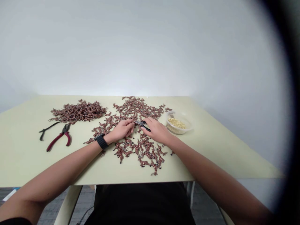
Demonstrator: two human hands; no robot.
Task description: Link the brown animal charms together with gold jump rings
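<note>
My left hand (122,129), with a black watch on the wrist, rests on a spread of small brown horse-shaped charms (140,147) and pinches one of them near the middle of the pale green table (211,150). My right hand (156,130) is closed round small black-handled pliers (143,124), whose metal tip points left and meets the fingertips of my left hand. Both hands lie over the scattered charms.
A heap of the same brown charms (78,112) lies at the back left. Red-handled pliers (59,137) and a black-handled tool (48,128) lie at the left. A clear plastic tub of small gold rings (177,124) stands right of my right hand.
</note>
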